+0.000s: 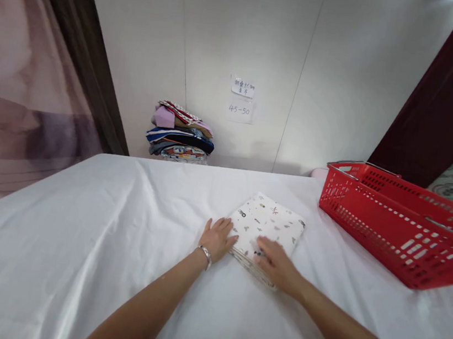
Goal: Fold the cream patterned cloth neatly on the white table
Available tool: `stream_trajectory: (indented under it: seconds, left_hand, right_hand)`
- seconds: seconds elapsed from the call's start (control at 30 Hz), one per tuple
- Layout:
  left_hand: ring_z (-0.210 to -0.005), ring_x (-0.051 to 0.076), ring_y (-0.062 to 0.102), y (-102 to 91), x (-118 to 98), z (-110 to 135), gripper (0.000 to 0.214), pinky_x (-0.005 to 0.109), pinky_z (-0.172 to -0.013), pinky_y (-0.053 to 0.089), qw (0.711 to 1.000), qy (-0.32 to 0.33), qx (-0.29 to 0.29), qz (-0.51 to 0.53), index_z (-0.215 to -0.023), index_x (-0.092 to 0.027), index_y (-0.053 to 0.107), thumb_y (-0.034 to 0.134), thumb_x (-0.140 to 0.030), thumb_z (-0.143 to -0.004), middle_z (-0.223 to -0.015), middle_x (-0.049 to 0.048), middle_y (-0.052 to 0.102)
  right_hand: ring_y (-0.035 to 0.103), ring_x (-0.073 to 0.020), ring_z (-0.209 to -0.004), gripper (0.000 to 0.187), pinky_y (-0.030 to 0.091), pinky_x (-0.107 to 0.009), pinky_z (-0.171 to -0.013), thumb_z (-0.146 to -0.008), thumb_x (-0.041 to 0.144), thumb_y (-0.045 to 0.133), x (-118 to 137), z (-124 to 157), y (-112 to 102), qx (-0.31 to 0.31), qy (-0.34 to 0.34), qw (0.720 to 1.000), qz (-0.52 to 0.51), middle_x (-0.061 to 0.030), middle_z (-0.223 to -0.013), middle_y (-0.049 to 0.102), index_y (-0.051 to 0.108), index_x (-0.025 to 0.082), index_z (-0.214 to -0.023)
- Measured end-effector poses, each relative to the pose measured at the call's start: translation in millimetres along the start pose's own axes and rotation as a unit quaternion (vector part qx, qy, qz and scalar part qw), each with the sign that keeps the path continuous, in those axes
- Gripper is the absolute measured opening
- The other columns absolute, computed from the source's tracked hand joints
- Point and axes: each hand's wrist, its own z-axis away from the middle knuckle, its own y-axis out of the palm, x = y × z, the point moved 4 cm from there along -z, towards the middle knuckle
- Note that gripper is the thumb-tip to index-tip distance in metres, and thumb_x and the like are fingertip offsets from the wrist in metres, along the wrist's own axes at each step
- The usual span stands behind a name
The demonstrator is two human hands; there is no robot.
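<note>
A folded white cloth [267, 222] with a small scattered print lies on the white-covered table, its layers showing along the near edge. My left hand [217, 239] rests at the cloth's left corner with its fingers spread, and a silvery bracelet circles that wrist. On the cloth's near right part lies my right hand [276, 265], slightly blurred, fingers stretched over the top layer. Neither hand grips the fabric.
A red plastic basket [373, 222] with metal handles stands on the right side of the table [134, 268]. Against the back wall is a stack of folded fabrics [181, 136]. Two paper labels [240, 110] are stuck on the wall. A pink curtain [25, 82] hangs at left.
</note>
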Motion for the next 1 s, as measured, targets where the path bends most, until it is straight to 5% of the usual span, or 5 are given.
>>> stream_trajectory:
  seconds: [0.13,0.4,0.6,0.77,1.0]
  left_hand:
    - [-0.128,0.019,0.030,9.7,13.1,-2.2,0.045,0.044,-0.107,0.020,0.999,-0.034,0.013,0.034,-0.132,-0.028,0.038,0.029,-0.042,-0.091,-0.142,-0.0010,0.034]
    - [-0.124,0.019,0.036,9.2,14.0,1.0,0.044,0.039,-0.105,0.026,0.999,-0.030,-0.016,0.042,-0.130,-0.027,0.042,0.031,-0.042,-0.090,-0.140,-0.0016,0.039]
    - [-0.116,0.019,0.046,4.3,18.3,-15.8,0.039,0.033,-0.098,0.036,0.996,-0.067,-0.002,0.056,-0.120,-0.024,0.052,0.034,-0.037,-0.089,-0.133,0.0010,0.048]
    - [-0.108,0.021,0.051,-1.3,9.3,-16.2,0.036,0.031,-0.093,0.038,0.994,-0.104,0.018,0.032,-0.114,-0.018,0.056,0.034,-0.028,-0.087,-0.120,0.0058,0.057]
    - [-0.094,0.021,0.058,-5.4,-12.2,22.7,0.033,0.031,-0.080,0.043,0.989,-0.110,0.064,0.069,-0.106,-0.022,0.058,0.042,-0.038,-0.083,-0.105,0.0059,0.061]
  right_hand:
    - [0.022,-0.0274,-0.133,0.062,0.017,-0.051,-0.108,-0.083,0.044,0.047,32.7,38.5,22.6,0.015,-0.072,0.996,0.041,-0.0083,-0.144,0.029,0.031,0.021,-0.139]
    - [0.026,-0.0234,-0.132,0.057,0.021,-0.050,-0.108,-0.085,0.032,0.047,27.4,63.8,20.7,-0.023,-0.072,0.997,-0.021,-0.0014,-0.143,0.030,0.029,0.032,-0.138]
    - [0.030,-0.0264,-0.130,0.054,0.032,-0.046,-0.104,-0.079,0.042,0.052,-28.8,59.5,-11.0,-0.188,0.191,0.935,-0.232,-0.0063,-0.142,0.033,0.045,0.023,-0.130]
    - [0.049,-0.0273,-0.117,0.071,0.048,-0.045,-0.087,-0.077,0.039,0.054,-64.0,36.2,-26.6,-0.157,0.281,0.840,-0.436,-0.0120,-0.136,0.042,0.026,0.021,-0.139]
    - [0.045,-0.0267,-0.120,0.070,0.043,-0.041,-0.094,-0.075,0.040,0.053,-97.8,27.6,-42.8,-0.210,0.319,0.869,-0.314,-0.0121,-0.137,0.041,0.030,0.017,-0.137]
